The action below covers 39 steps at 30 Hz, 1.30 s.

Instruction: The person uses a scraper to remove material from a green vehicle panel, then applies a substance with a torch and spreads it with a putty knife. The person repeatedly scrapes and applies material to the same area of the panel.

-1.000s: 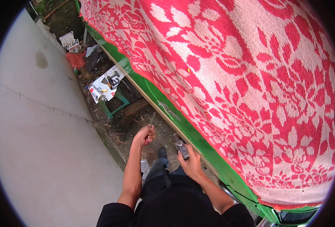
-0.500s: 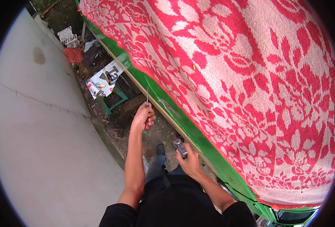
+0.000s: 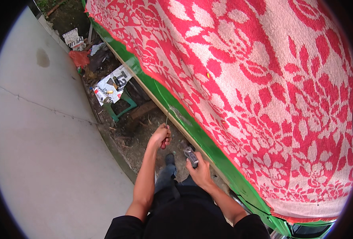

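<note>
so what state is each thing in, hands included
left hand: closed around the red-handled tool
red-handled tool: held, thin shaft pointing away from the person
right hand: closed around the grey tool
grey tool: held; on or off cannot be told
red-and-white cloth: draped, wrinkled
green panel: partly covered, scuffed
green stool: partly covered by the printed sheet
printed sheet: spread out, small items on it

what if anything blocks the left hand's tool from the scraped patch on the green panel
Nothing visible does: the thin tool in the left hand ends just left of the scraped patch on the green panel, near the pale edging, which leaves the patch uncovered. Depth is unclear.
</note>
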Tool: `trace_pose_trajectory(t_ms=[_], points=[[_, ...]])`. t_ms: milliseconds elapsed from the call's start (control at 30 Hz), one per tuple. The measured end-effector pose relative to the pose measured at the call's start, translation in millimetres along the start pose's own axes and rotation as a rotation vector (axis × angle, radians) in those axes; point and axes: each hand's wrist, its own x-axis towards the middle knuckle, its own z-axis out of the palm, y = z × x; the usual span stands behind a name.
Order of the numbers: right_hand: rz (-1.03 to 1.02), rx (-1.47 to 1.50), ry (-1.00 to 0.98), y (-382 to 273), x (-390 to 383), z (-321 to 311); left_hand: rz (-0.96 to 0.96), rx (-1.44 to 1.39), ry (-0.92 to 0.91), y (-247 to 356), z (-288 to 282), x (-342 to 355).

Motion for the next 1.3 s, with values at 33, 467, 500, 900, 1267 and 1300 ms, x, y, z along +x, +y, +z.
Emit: trace_pose_trajectory(t_ms=[33, 467, 500, 900, 1267, 1300], points=[[0.001, 0.01, 0.002, 0, 1, 1, -0.008, -0.001, -0.007, -2, 0, 1], [0.047, -0.009, -0.044, -4, 1, 5, 0.231, -0.198, -0.013, 44, 8, -8], [0.054, -0.017, -0.052, -7, 5, 4, 0.22, -0.208, -0.047, 51, 5, -8], [0.04, 0.002, -0.016, -2, 2, 3, 0.058, -0.166, -0.017, -3, 21, 0], [0.078, 0.012, -0.025, -5, 3, -2, 0.022, -0.199, -0.004, -14, 19, 11], [0.086, 0.011, -0.032, -5, 3, -1, 0.023, -0.194, -0.003, -14, 19, 12]])
